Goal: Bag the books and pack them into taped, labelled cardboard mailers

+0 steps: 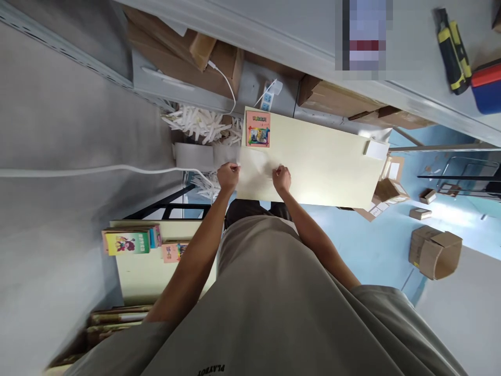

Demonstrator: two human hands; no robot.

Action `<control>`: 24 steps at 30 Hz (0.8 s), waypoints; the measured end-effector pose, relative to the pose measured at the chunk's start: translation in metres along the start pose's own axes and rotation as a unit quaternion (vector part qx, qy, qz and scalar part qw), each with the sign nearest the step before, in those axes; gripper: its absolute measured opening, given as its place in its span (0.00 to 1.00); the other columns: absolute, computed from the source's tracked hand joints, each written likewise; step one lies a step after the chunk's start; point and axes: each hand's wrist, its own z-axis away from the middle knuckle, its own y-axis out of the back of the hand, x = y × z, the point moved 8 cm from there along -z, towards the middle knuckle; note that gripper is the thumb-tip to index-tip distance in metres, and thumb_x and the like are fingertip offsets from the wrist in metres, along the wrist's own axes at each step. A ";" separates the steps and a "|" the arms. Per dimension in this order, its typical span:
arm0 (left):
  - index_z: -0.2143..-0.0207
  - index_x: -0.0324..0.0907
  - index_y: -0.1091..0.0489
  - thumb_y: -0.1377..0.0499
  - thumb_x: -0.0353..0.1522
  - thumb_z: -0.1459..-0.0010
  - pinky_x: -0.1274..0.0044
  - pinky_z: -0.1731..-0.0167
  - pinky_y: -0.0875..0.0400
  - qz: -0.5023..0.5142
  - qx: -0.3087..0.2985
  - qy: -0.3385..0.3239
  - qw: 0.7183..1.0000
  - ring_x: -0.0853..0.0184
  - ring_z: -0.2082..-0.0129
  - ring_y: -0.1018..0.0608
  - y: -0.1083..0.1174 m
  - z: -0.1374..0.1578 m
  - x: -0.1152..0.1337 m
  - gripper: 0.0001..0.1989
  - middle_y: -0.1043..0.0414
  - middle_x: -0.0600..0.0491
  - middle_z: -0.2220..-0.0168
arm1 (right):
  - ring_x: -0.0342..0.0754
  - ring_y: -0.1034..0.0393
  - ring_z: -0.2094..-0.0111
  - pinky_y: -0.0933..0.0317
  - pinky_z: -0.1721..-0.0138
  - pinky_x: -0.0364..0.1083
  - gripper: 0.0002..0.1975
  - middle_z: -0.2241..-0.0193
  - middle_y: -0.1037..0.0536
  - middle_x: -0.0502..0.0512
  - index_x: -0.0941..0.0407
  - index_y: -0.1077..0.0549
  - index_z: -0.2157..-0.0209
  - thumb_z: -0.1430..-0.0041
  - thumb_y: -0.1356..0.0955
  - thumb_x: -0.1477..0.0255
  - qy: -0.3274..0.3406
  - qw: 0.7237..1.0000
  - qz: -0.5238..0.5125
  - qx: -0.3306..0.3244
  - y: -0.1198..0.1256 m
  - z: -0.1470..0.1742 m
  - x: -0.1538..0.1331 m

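The left hand (228, 176) and right hand (282, 179) seem to pinch clear film (253, 160), spaced to spread it above the bench (324, 162).

Left hand (228, 176) and right hand (282, 179) apart, pink book (258, 129) on cream table (324, 162)

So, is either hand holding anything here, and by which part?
It cannot be told: the left hand and right hand look pinched, but anything thin in either grip is too faint. Neither holds the book.
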 end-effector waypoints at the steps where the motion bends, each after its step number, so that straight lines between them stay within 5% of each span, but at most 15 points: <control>1: 0.52 0.40 0.16 0.34 0.35 0.32 0.67 0.40 0.25 0.004 0.008 0.000 1.000 0.50 0.44 0.13 0.004 0.001 0.000 0.11 0.11 0.39 0.48 | 0.55 0.24 0.54 0.31 0.48 0.51 0.08 0.53 0.17 0.63 0.49 0.32 0.63 0.26 0.32 0.70 0.009 1.000 -0.007 0.005 0.001 0.001 -0.003; 6: 0.55 0.41 0.18 0.34 0.36 0.34 0.69 0.45 0.23 0.045 0.070 -0.011 0.996 0.53 0.50 0.12 0.029 0.021 0.011 0.09 0.11 0.43 0.54 | 0.52 0.23 0.61 0.29 0.52 0.51 0.05 0.61 0.18 0.56 0.49 0.33 0.59 0.24 0.34 0.65 0.066 0.995 -0.074 0.020 0.026 0.001 -0.012; 14: 0.60 0.42 0.21 0.32 0.39 0.38 0.74 0.62 0.21 0.132 0.103 -0.077 0.983 0.63 0.68 0.16 0.052 0.098 0.071 0.10 0.17 0.52 0.66 | 0.50 0.19 0.60 0.24 0.56 0.49 0.16 0.62 0.17 0.53 0.48 0.30 0.56 0.22 0.34 0.50 0.216 0.950 -0.223 0.043 0.132 0.013 -0.011; 20: 0.59 0.43 0.20 0.27 0.44 0.40 0.77 0.70 0.22 0.181 0.092 -0.170 0.964 0.67 0.72 0.19 0.051 0.195 0.175 0.16 0.19 0.55 0.69 | 0.46 0.18 0.65 0.22 0.64 0.46 0.18 0.64 0.19 0.49 0.48 0.29 0.55 0.22 0.31 0.47 0.232 0.915 -0.327 0.051 0.245 0.036 0.037; 24: 0.59 0.44 0.19 0.27 0.44 0.36 0.78 0.73 0.25 0.175 0.043 -0.241 0.954 0.69 0.75 0.22 0.011 0.257 0.259 0.13 0.23 0.57 0.73 | 0.44 0.22 0.70 0.24 0.68 0.45 0.17 0.65 0.23 0.47 0.48 0.28 0.55 0.22 0.29 0.49 0.236 0.897 -0.352 0.127 0.332 0.039 0.097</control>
